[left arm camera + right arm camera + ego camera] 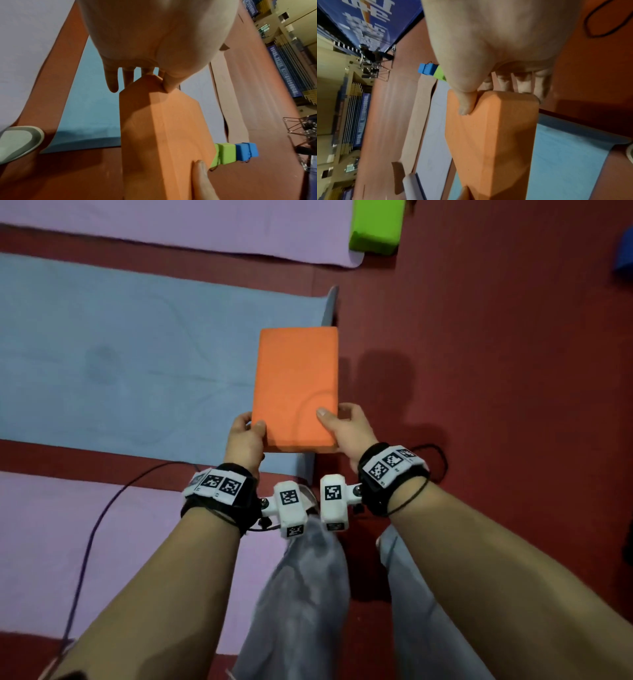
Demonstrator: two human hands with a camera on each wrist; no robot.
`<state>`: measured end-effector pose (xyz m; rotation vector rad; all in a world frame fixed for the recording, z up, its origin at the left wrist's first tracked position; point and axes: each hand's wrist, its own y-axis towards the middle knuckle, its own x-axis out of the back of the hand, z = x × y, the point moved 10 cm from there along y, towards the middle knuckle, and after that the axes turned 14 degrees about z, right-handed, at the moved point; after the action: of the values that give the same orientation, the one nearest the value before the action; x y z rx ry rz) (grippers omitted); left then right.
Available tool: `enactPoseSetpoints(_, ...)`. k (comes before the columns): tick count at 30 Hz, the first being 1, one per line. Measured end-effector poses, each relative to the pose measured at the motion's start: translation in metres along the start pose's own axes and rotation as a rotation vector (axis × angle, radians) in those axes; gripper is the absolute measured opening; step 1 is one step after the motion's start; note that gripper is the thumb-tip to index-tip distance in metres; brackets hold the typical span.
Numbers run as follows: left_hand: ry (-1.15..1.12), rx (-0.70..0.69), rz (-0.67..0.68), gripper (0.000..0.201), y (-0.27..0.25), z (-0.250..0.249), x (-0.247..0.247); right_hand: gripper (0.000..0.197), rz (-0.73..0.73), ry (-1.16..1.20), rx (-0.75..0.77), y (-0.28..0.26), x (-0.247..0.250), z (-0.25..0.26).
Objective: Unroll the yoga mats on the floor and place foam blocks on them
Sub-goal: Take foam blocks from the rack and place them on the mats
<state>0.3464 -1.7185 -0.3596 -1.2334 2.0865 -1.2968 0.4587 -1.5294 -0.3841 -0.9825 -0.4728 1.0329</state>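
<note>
I hold an orange foam block flat in the air above the right end of the unrolled blue mat. My left hand grips its near left corner, thumb on top. My right hand grips the near right corner, thumb on the top face and fingers underneath. The left wrist view looks along the block with the left thumb pressed on its corner. In the right wrist view the block hangs over the blue mat.
Purple mats lie beyond and nearer than the blue one on the dark red floor. A green block sits at the far mat's end, a blue block further right. A black cable trails from my left wrist.
</note>
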Motion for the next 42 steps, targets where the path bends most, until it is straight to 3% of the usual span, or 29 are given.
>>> enactPoseSetpoints(3, 0.034, 0.007, 0.005, 0.037, 0.062, 0.044, -0.002, 0.063, -0.003, -0.028, -0.001, 0.058, 0.003, -0.039)
enactPoseSetpoints(7, 0.04, -0.031, 0.018, 0.036, 0.131, 0.084, -0.015, 0.077, -0.038, -0.067, 0.024, 0.126, 0.013, -0.077)
enactPoseSetpoints(13, 0.033, -0.081, -0.019, 0.045, 0.206, 0.107, -0.021, 0.077, -0.041, -0.185, 0.124, 0.197, 0.023, -0.088)
enactPoseSetpoints(18, 0.126, -0.119, 0.019, 0.06, 0.249, 0.111, -0.057, 0.075, -0.102, -0.169, 0.121, 0.232, 0.058, -0.109)
enactPoseSetpoints(23, 0.368, -0.181, 0.113, 0.063, 0.274, 0.111, -0.115, 0.074, -0.157, -0.166, 0.05, 0.247, 0.112, -0.137)
enactPoseSetpoints(29, 0.638, -0.235, 0.24, 0.082, 0.288, 0.122, -0.177, 0.071, -0.138, -0.234, -0.047, 0.256, 0.164, -0.177)
enactPoseSetpoints(32, 0.761, -0.206, 0.272, 0.084, 0.295, 0.134, -0.199, 0.06, -0.189, -0.253, -0.104, 0.251, 0.199, -0.201)
enactPoseSetpoints(39, 0.788, -0.126, 0.198, 0.086, 0.306, 0.157, -0.218, 0.034, -0.33, -0.391, -0.29, 0.223, 0.287, -0.278)
enactPoseSetpoints(42, 0.802, -0.105, 0.122, 0.094, 0.31, 0.158, -0.22, 0.036, -0.273, -0.467, -0.388, 0.22, 0.3, -0.31)
